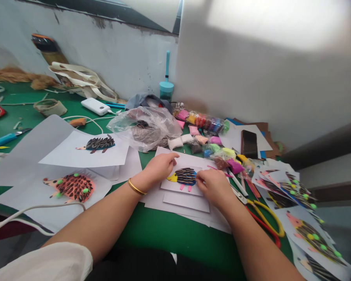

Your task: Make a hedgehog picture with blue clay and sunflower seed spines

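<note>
A small hedgehog picture (pixel 185 176) lies on a white card before me, with a yellow face, pink feet, a blue edge and rows of dark striped seeds as spines. My left hand (pixel 160 168), with a gold bangle at the wrist, rests on the card's left side beside the yellow face. Its index finger is stretched out. At the picture's right end, the fingers of my right hand (pixel 215 186) are pinched together against the blue edge; anything between them is hidden. White sheets (pixel 184 201) lie under the card.
A clear plastic bag of seeds (pixel 148 132) and colored clay packets (pixel 201 138) lie behind. Yellow-and-red-handled scissors (pixel 265 218) are at my right, near finished hedgehog pictures (pixel 312 234). More hedgehog pictures (pixel 76 187) and a white cable (pixel 32 208) are at left. A phone (pixel 249 143) lies back right.
</note>
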